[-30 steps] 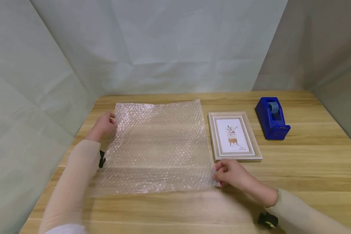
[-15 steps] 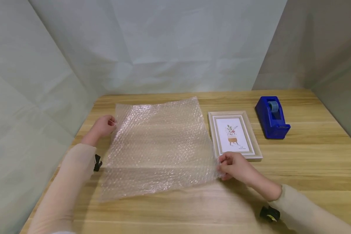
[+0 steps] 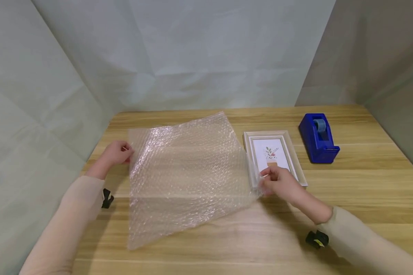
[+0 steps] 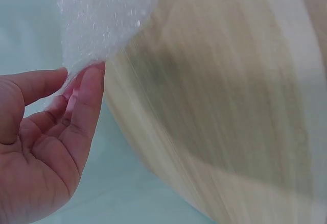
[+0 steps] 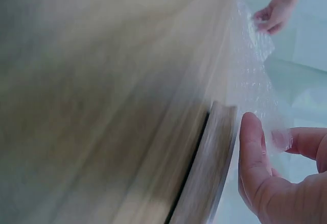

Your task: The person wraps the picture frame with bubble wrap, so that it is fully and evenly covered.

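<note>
A clear sheet of bubble wrap (image 3: 186, 172) is spread between both hands over the wooden table, turned at an angle. My left hand (image 3: 118, 152) pinches its left edge between thumb and fingers; the left wrist view shows that grip on the bubble wrap (image 4: 110, 15) closely. At the sheet's right corner, my right hand (image 3: 280, 183) pinches the plastic above the near end of a picture frame (image 3: 297, 164). That frame lies flat, with a potted-plant print inside, and the hand hides part of it. The sheet's right edge overlaps the frame's left side.
A blue tape dispenser (image 3: 318, 139) with a roll of clear tape stands right of the frame. The wooden table (image 3: 365, 198) is backed by pale hanging sheets (image 3: 210, 53) at the rear and sides.
My right hand has moved up and slightly right with its corner, over the frame's near end. My left hand has come slightly nearer and left, so the bubble wrap has turned counterclockwise.
</note>
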Action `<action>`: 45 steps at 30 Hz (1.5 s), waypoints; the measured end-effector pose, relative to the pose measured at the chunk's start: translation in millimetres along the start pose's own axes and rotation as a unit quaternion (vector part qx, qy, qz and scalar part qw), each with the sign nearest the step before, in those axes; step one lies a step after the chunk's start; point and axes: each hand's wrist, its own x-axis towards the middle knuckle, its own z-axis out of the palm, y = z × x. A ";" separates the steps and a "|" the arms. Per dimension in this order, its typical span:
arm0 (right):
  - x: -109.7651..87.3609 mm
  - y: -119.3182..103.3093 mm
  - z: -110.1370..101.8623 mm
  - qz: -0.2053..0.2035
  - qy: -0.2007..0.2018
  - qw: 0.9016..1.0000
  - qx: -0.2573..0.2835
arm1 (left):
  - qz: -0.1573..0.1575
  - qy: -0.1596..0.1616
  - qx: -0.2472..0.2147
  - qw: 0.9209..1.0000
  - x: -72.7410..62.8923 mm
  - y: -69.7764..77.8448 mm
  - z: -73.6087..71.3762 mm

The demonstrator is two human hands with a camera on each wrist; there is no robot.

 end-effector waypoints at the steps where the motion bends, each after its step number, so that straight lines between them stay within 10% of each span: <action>1: 1.7 0.1 -1.6 -0.003 0.001 1.000 -0.002 | 0.000 -0.004 -0.010 1.000 -1.6 -1.1 0.0; 30: 45.8 -4.1 -33.7 -0.003 0.025 0.999 0.023 | -0.042 -0.052 -0.172 0.983 -65.8 -16.6 13.9; 45: 40.9 -11.2 -15.7 0.046 0.117 0.992 0.024 | 0.005 -0.177 -0.217 0.960 -43.2 -52.7 -2.3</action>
